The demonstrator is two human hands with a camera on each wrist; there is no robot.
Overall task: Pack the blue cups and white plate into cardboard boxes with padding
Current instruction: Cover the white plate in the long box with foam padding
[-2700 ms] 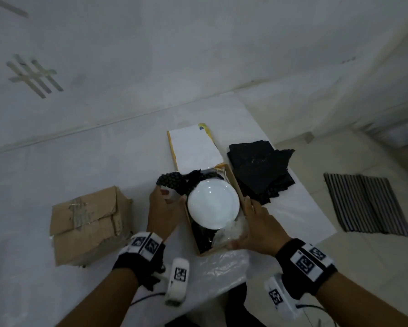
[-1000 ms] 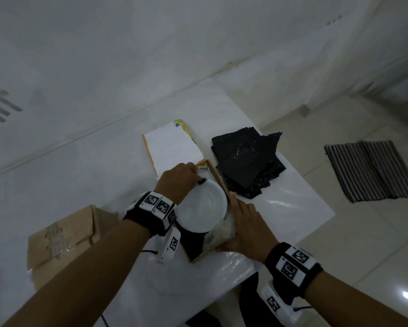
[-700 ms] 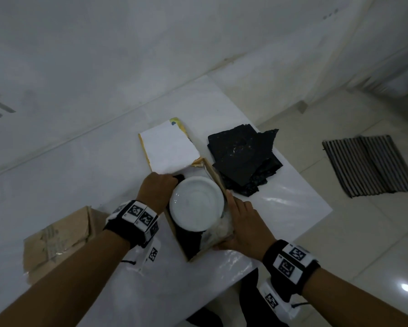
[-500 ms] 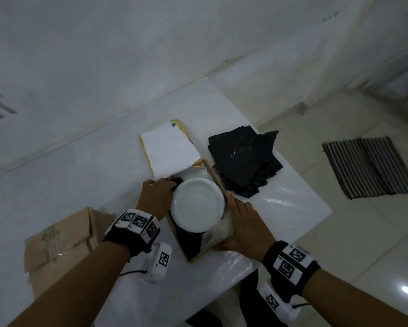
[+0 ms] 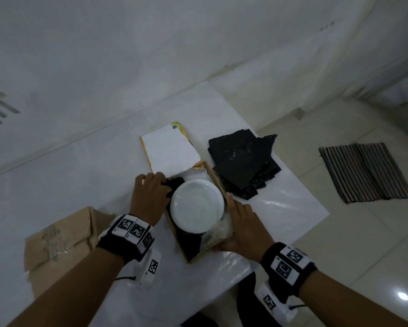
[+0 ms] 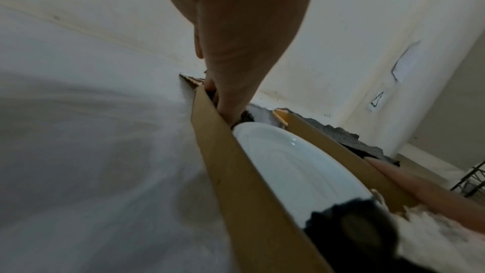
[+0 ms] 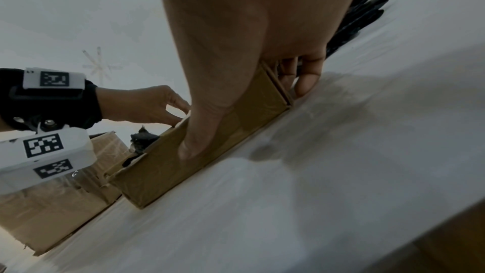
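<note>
A white plate lies face up in an open cardboard box on black padding. My left hand sits at the box's far-left corner, fingers curled on the black padding beside the plate. In the left wrist view those fingers reach down between the box wall and the plate. My right hand holds the box's right side, thumb on the near wall and the other fingers round the side. No blue cup shows.
A closed, taped cardboard box stands to the left. A pile of black padding sheets lies right of the open box, whose white lid flap lies back. The table's edge runs close on the right; a striped mat lies on the floor.
My left hand has come off the plate's far edge and moved to the box's far-left corner onto the padding. My right hand has stayed on the box's right side.
</note>
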